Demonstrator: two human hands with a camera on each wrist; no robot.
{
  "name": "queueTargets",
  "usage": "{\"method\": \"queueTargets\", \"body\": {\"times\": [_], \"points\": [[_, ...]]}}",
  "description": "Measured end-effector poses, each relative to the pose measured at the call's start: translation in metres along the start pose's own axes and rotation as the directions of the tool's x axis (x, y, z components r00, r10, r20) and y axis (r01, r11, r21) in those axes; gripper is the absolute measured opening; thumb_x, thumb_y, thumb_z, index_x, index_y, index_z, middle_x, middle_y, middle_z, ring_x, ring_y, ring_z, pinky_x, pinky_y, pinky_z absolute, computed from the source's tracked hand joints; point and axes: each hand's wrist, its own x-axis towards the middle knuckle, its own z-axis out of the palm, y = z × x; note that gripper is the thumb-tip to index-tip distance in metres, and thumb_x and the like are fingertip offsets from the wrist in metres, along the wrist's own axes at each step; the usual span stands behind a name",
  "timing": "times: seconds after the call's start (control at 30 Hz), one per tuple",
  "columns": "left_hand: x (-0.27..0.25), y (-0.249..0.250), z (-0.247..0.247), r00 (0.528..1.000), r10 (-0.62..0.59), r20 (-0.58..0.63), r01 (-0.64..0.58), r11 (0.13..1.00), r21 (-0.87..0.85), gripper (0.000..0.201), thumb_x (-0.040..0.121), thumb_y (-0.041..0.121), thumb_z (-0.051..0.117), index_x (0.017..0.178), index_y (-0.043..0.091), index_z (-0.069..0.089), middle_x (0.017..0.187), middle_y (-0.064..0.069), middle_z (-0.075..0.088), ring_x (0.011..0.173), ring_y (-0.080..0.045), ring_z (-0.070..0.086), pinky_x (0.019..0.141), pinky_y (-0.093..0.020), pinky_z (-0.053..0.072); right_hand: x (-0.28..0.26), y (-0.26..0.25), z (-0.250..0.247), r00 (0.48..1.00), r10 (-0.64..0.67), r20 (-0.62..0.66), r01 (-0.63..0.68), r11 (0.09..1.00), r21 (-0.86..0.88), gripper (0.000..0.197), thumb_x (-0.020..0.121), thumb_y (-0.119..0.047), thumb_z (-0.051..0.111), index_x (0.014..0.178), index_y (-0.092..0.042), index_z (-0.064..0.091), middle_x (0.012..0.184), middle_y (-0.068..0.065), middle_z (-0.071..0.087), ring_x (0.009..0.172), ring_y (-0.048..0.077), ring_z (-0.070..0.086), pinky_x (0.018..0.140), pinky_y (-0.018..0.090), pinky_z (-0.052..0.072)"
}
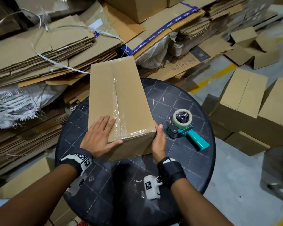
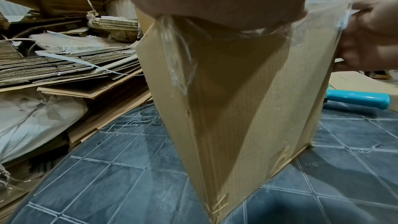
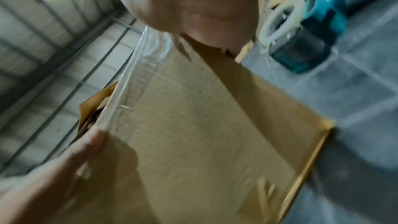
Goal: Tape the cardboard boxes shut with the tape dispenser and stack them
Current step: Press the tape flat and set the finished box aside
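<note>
A long cardboard box (image 1: 118, 95) lies on the round dark table (image 1: 178, 168), with clear tape along its top seam and down the near end. My left hand (image 1: 101, 134) rests flat on the near left of the top, thumb along the near edge. At the near right corner my right hand (image 1: 158, 141) grips the box, thumb up on the corner and fingers hidden behind the side. The left wrist view shows the box's (image 2: 247, 100) near face and the right hand (image 2: 370, 31) wrapped round its edge. The teal tape dispenser (image 1: 185, 128) lies on the table, right of the box, untouched.
Stacks of flattened cardboard (image 1: 39, 54) crowd the left and back. Closed boxes (image 1: 245, 101) stand on the floor at the right, with open ones (image 1: 252, 46) farther back. Another box (image 1: 23, 180) sits at the lower left. A frayed white sack (image 1: 11, 105) lies left.
</note>
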Motion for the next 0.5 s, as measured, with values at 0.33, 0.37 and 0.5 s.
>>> {"method": "queueTargets", "body": {"times": [0.33, 0.37, 0.5], "points": [[0.001, -0.001, 0.002, 1.000, 0.003, -0.012, -0.003, 1.000, 0.007, 0.104, 0.084, 0.090, 0.016, 0.158, 0.016, 0.025, 0.165, -0.012, 0.020, 0.151, -0.030, 0.021, 0.122, -0.051, 0.022, 0.052, -0.043, -0.085, 0.661, -0.348, 0.665, 0.745, 0.412, -0.524, 0.065, 0.097, -0.066, 0.039, 0.154, -0.036, 0.032, 0.163, -0.003, 0.029, 0.135, 0.021, 0.048, 0.104, 0.046, 0.047], [0.001, -0.002, 0.003, 1.000, 0.005, -0.014, -0.005, 1.000, 0.004, 0.104, 0.084, 0.089, 0.016, 0.158, 0.016, 0.025, 0.165, -0.013, 0.020, 0.151, -0.030, 0.021, 0.122, -0.051, 0.022, 0.056, -0.045, -0.083, 0.615, -0.359, 0.702, 0.786, 0.346, -0.512, 0.065, 0.097, -0.065, 0.038, 0.154, -0.034, 0.033, 0.163, -0.001, 0.029, 0.130, 0.023, 0.050, 0.096, 0.046, 0.051], [0.002, -0.002, 0.004, 0.999, 0.013, -0.030, -0.013, 1.000, 0.002, 0.104, 0.084, 0.089, 0.018, 0.157, 0.016, 0.026, 0.164, -0.013, 0.021, 0.151, -0.031, 0.021, 0.121, -0.051, 0.023, 0.057, -0.033, -0.073, 0.549, -0.330, 0.768, 0.835, 0.254, -0.489, 0.070, 0.095, -0.071, 0.032, 0.154, -0.033, 0.027, 0.162, 0.004, 0.031, 0.127, 0.029, 0.051, 0.076, 0.049, 0.059]]}}
